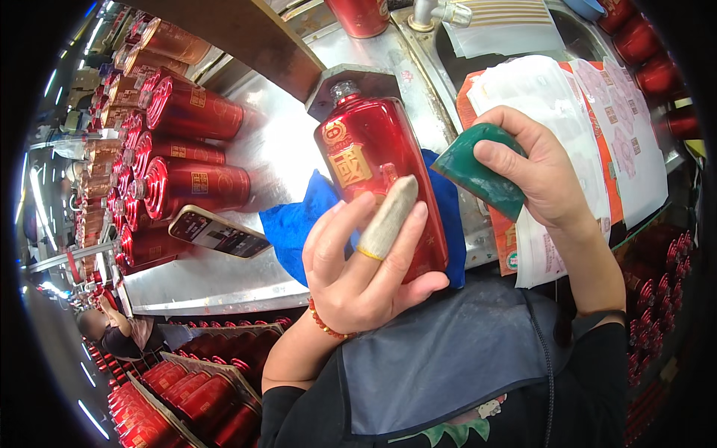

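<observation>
A glossy red bottle (381,142) with gold markings and a clear stopper-like top lies on a blue cloth (301,230), its neck pointing away from me. My left hand (358,261) is over the bottle's lower front with fingers stretched and apart; whether they press on it I cannot tell. A whitish fabric finger cot (388,220) covers one of its fingers, and a red beaded bracelet circles the wrist. To the right of the bottle, my right hand (541,168) pinches a flat green scraper (484,168) between thumb and fingers, apart from the glass.
Printed decal sheets (553,142) lie at the right beside a sink with a tap (441,13). Several red bottles (198,183) and a phone (219,231) stand at the left. A wooden beam (246,37) crosses behind. Another person (123,328) is far left, near crated bottles (187,392).
</observation>
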Demonstrator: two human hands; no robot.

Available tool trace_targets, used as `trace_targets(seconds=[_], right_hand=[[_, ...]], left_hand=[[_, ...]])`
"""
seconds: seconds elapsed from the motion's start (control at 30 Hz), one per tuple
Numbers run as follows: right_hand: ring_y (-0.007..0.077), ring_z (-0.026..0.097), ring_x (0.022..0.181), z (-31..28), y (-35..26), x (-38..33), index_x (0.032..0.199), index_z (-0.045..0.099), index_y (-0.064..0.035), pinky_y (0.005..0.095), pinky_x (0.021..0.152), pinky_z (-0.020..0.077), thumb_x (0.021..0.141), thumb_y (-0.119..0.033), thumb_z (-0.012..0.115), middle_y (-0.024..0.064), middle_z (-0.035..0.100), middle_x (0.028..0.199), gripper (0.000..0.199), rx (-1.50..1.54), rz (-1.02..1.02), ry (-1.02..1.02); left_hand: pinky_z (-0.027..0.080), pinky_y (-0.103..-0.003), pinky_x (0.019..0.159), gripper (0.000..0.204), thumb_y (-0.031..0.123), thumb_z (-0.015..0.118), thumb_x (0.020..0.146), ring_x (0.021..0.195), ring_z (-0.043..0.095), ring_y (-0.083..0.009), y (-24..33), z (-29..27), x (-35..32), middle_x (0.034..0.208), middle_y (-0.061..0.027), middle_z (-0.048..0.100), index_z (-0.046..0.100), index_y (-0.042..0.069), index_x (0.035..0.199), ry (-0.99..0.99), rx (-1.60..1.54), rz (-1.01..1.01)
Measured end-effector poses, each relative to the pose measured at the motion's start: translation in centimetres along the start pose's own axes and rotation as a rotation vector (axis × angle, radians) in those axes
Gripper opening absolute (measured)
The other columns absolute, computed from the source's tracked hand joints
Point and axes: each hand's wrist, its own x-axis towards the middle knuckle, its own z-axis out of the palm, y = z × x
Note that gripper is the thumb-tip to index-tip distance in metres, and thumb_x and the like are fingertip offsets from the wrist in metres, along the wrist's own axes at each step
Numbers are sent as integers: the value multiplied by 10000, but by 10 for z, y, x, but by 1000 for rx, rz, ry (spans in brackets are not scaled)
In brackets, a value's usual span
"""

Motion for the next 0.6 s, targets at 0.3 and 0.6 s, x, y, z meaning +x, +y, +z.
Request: trace_targets(seconds=[0.3, 0.6], right_hand=[[45, 628, 821, 9, 1, -5, 1083, 655, -35, 203, 722, 526, 987, -197, 709, -4, 679, 916, 195, 27, 32, 34], [38, 618, 857, 12, -4, 0, 1095, 644, -35, 200, 758, 520, 995, -194, 698, -7, 675, 945, 195, 0, 9, 0]], left_hand=[[488, -393, 965, 599, 590, 514, 1012, 1130, 588, -299, 2, -22, -16, 1144, -104, 747, 769, 58, 1119, -16, -52, -33], [450, -412, 1019, 674, 644, 564, 946, 1246, 560, -292, 1, -9, 10, 1251, -128, 713, 739, 59, 1232, -52, 9, -83]])
